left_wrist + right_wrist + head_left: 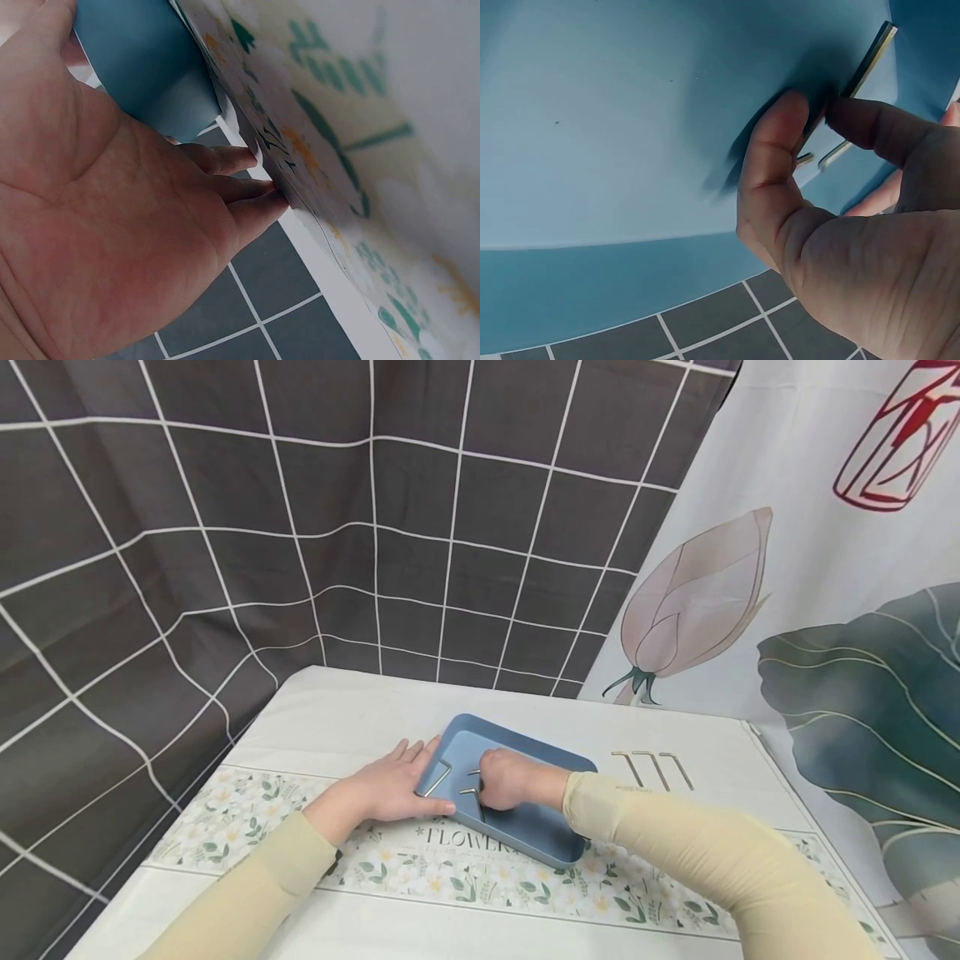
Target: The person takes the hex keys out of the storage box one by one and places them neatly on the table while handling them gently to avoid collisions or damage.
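A blue rectangular tray (570, 852) lies at an angle on the table. My left hand (397, 785) rests against its left end, fingers straight and thumb stretched along the near corner; in the left wrist view those fingertips touch the tablecloth. Inside the tray, my right hand (510, 779) pinches an L-shaped hex key (870, 60) between thumb and finger, close over the tray floor. One hex key (447, 770) lies in the tray's left end. Another hex key (474, 792) sits just left of the right hand, partly hidden by it.
To the right of the tray, three hex keys (660, 768) lie side by side on the white tablecloth (360, 702) with its printed flower band. A dark gridded curtain (420, 560) hangs behind the table, and a white floral curtain (720, 652) at the right.
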A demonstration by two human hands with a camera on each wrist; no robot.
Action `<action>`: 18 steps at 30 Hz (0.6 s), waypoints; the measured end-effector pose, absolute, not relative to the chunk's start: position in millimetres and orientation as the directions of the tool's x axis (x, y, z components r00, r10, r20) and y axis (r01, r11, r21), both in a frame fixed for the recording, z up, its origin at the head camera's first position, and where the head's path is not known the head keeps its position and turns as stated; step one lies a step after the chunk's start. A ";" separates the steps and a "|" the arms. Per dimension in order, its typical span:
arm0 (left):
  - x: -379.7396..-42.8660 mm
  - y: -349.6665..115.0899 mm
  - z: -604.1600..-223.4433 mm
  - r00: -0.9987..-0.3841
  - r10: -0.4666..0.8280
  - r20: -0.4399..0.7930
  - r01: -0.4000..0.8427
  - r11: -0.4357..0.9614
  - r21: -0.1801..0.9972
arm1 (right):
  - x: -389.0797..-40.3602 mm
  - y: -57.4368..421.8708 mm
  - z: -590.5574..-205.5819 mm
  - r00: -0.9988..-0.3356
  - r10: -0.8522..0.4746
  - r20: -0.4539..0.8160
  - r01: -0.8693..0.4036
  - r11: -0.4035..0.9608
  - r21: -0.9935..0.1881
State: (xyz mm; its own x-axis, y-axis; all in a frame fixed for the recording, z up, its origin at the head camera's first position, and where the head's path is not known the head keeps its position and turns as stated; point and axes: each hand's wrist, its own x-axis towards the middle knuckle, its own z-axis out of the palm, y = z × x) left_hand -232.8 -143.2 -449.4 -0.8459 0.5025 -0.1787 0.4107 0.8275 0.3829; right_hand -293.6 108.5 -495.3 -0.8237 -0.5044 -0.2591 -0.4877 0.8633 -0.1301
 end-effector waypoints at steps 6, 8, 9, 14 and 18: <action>-232.4 -143.1 -449.0 -0.846 0.502 -0.180 0.409 0.828 0.385 | -280.0 103.9 -478.0 -0.832 -0.490 -0.260 -0.474 0.872 -0.126; -232.5 -142.9 -449.1 -0.846 0.502 -0.179 0.409 0.827 0.385 | -264.5 99.2 -455.7 -0.839 -0.476 -0.261 -0.459 0.879 -0.128; -232.6 -142.9 -449.2 -0.846 0.503 -0.178 0.410 0.827 0.386 | -257.4 97.3 -445.7 -0.842 -0.473 -0.261 -0.457 0.881 -0.123; -233.0 -142.8 -449.7 -0.846 0.502 -0.179 0.409 0.827 0.384 | -241.6 94.7 -425.0 -0.841 -0.479 -0.251 -0.469 0.877 -0.102; -233.0 -143.1 -450.2 -0.846 0.502 -0.180 0.410 0.828 0.383 | -242.8 95.6 -427.1 -0.833 -0.494 -0.251 -0.485 0.869 -0.099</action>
State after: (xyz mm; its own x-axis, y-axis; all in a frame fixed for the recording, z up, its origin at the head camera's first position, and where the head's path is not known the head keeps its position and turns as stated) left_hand -233.0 -143.1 -450.2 -0.8461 0.5019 -0.1796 0.4098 0.8279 0.3829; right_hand -242.8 95.6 -427.1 -0.8327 -0.4938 -0.2506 -0.4855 0.8687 -0.0987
